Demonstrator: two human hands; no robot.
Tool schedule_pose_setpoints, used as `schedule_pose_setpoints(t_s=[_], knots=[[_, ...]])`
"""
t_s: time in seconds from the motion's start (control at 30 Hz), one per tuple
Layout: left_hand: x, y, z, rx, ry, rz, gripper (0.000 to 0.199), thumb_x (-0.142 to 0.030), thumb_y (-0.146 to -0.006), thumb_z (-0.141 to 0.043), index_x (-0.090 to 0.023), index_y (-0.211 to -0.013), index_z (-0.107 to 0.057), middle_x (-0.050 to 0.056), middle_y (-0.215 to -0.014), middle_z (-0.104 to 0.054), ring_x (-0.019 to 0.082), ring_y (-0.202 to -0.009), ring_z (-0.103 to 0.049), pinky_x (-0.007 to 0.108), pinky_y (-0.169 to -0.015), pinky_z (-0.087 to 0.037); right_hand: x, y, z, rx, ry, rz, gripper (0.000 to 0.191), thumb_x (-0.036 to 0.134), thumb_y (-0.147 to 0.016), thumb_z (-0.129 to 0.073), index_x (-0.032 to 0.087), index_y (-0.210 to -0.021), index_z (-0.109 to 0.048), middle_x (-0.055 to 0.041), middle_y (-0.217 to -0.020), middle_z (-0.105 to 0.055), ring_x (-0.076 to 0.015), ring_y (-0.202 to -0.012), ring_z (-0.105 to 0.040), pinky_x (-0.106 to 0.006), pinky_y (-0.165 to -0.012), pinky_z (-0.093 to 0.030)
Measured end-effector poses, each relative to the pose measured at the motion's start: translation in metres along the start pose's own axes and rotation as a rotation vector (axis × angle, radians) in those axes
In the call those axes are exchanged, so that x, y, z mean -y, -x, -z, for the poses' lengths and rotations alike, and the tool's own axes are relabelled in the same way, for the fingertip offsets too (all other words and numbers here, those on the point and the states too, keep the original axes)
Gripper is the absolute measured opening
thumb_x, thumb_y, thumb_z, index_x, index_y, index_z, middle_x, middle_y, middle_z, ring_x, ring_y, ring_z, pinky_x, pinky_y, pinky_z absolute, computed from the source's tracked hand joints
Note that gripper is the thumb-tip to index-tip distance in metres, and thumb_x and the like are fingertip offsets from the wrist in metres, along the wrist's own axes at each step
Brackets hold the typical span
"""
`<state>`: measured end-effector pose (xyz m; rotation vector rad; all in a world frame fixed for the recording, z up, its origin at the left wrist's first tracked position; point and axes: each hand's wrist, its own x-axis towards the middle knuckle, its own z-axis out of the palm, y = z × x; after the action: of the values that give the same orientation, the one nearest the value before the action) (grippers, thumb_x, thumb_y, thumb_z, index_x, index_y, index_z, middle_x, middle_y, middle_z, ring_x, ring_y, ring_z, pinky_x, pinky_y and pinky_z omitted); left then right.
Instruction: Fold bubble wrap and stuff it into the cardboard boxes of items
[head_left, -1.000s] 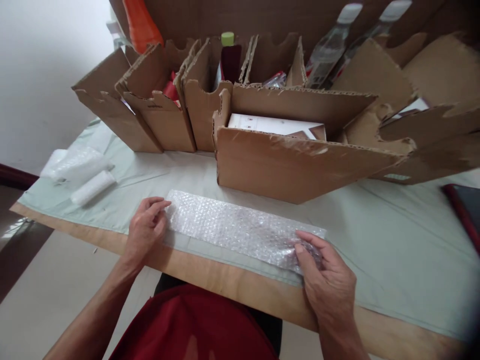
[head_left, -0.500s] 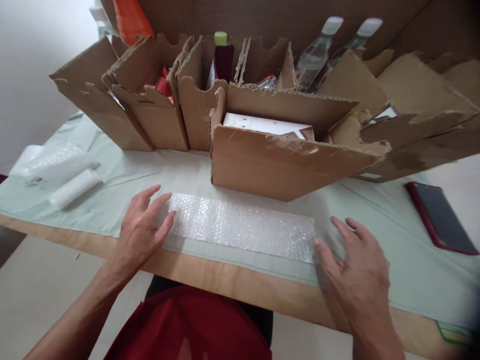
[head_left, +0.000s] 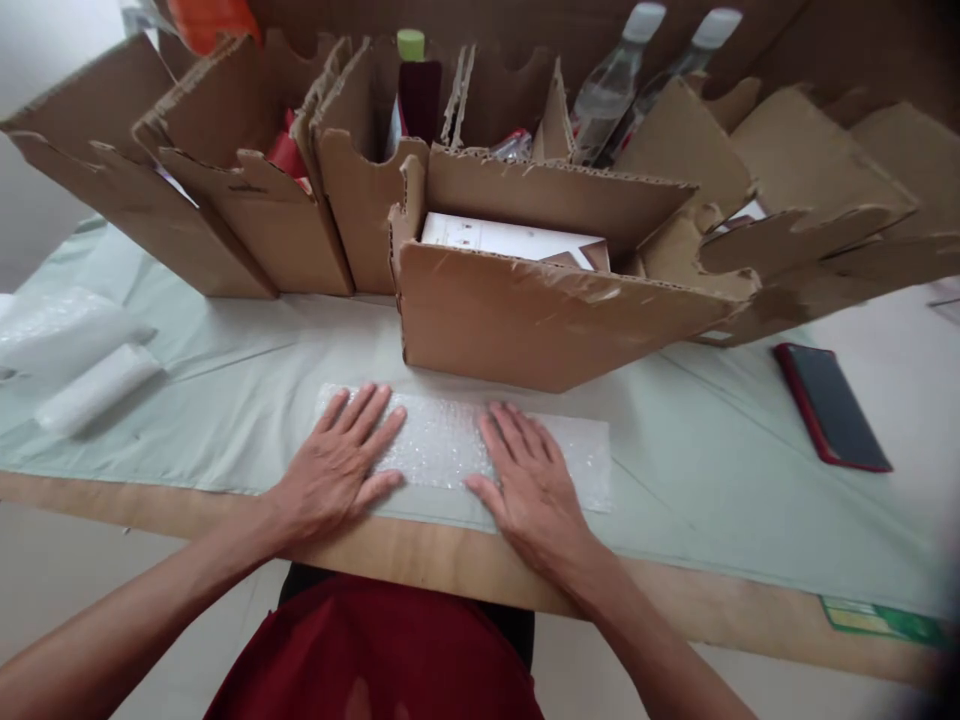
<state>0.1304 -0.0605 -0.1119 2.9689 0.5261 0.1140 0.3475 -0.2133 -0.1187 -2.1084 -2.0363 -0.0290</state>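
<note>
A flat strip of clear bubble wrap lies along the front of the cloth-covered table. My left hand rests palm down over its left part, fingers stretched out. On the strip's right half lies my right hand, also flat with its fingers extended. Neither hand grips anything. Between the two hands and at both ends the bubble wrap shows; the rest is under my palms and fingers.
Behind the strip stands a cardboard bin holding a white box. More cardboard bins line the back, with bottles behind. A phone lies right; rolled bubble wrap lies left. The wooden table edge is in front.
Both hands have come in from the ends of the bubble wrap and now press flat on top of it. My right hand moved left. The camera view has shifted a little.
</note>
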Motion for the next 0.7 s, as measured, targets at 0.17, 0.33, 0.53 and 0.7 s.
schedule_pose_setpoints(t_s=[0.17, 0.33, 0.53, 0.7], knots=[[0.015, 0.021, 0.004, -0.055, 0.027, 0.108, 0.059, -0.050, -0.106, -0.040, -0.029, -0.160, -0.026, 0.012, -0.174, -0.017, 0.040, -0.159, -0.020, 0.063, -0.126, -0.019, -0.043, 0.049, 0.011, -0.044, 0.130, -0.204, 0.061, 0.045, -0.109, -0.034, 0.015, -0.161, -0.030, -0.0181, -0.162, -0.042, -0.0332, -0.150, -0.038, -0.054, -0.119, -0.034], [0.012, 0.021, 0.000, -0.072, 0.053, 0.154, 0.057, -0.049, -0.105, -0.043, -0.032, -0.158, -0.032, 0.012, -0.173, -0.020, 0.042, -0.158, -0.019, 0.068, -0.124, -0.019, -0.065, 0.076, 0.015, -0.066, 0.180, -0.295, 0.060, 0.046, -0.109, -0.028, 0.014, -0.160, -0.033, -0.0208, -0.160, -0.044, -0.0362, -0.146, -0.044, -0.058, -0.114, -0.039], [0.027, 0.034, 0.012, -0.180, 0.158, 0.238, 0.052, -0.046, -0.105, -0.043, -0.021, -0.151, -0.045, 0.018, -0.166, -0.034, 0.038, -0.152, -0.036, 0.058, -0.120, -0.038, -0.095, 0.083, 0.023, -0.285, 0.017, -0.345, 0.051, 0.046, -0.108, -0.033, 0.013, -0.133, -0.062, -0.0203, -0.136, -0.067, -0.0352, -0.127, -0.063, -0.055, -0.105, -0.048], [0.040, 0.042, 0.021, -0.354, 0.045, 0.501, 0.042, -0.050, -0.096, -0.054, -0.016, -0.118, -0.067, 0.020, -0.138, -0.060, 0.042, -0.139, -0.049, 0.061, -0.116, -0.040, -0.107, 0.057, 0.020, -0.304, -0.083, -0.342, 0.050, 0.051, -0.100, -0.043, 0.015, -0.126, -0.065, -0.0203, -0.135, -0.067, -0.0388, -0.124, -0.064, -0.059, -0.101, -0.050]])
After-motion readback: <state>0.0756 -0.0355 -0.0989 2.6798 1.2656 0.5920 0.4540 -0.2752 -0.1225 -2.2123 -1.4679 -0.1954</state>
